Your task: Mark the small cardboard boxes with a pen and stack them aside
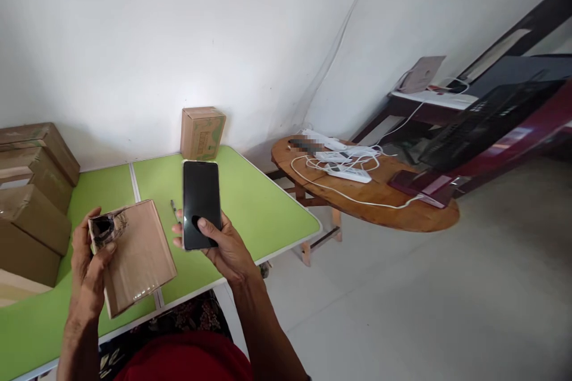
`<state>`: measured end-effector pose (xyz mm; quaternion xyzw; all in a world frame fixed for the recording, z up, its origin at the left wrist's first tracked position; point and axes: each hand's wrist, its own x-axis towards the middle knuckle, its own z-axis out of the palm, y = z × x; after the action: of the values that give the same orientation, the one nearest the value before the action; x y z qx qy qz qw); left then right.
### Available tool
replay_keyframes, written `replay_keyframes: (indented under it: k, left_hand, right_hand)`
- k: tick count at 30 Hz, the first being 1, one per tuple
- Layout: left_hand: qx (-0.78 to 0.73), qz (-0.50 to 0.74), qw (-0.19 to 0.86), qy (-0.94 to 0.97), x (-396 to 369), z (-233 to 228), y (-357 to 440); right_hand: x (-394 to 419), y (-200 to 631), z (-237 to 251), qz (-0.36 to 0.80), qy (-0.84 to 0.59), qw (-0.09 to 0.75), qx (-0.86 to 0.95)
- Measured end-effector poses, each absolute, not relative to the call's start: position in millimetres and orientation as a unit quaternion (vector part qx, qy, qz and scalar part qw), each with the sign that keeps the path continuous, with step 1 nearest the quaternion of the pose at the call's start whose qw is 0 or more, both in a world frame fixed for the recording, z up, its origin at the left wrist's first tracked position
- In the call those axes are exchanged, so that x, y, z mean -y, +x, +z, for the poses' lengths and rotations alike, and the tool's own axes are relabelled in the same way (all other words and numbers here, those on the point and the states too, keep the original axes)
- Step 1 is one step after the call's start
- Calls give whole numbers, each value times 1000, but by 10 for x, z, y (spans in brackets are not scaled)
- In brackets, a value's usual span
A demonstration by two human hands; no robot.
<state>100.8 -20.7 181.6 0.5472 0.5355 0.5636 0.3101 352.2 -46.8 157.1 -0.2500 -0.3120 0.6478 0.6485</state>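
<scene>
Your right hand (226, 247) grips one smartphone (201, 202) by its lower end, thumb laid across the dark screen, fingers wrapped behind. The phone's long axis runs away from you, toward the far edge of the green table (268, 208), and it is held above the table's middle, screen up.

Your left hand (87, 268) closes on one opened cardboard box (136, 256), gripping its torn end, where a dark opening shows. The box rests near the table's near edge, lying across the seam between the two green panels, its long axis pointing from your left hand toward the near right corner.

Phone and box are near each other but apart: the box lies to the left of the phone and slightly nearer you. The right hand alone holds the phone; the left hand is the one at the box opening.

One pen (173, 209) lies on the table between box and phone.

One sealed small box (202, 133) stands at the far edge. A stack of four brown cartons (33, 202) occupies the left edge.

Beyond the right edge, a round wooden table (384, 202) carries white power strips (346, 169) and cables; their number cannot be told.
</scene>
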Motion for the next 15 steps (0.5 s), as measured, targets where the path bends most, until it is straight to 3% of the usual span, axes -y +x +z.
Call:
replay_keyframes:
  k: [5,15]
  left_hand:
    - [-507,571,317,563,252,1740,949]
    - [-505,565,306,576,352,1657,816]
  right_hand:
    - [634,2989,1880,723,-156,573,354]
    - [705,2620,1791,760,-176,515,354]
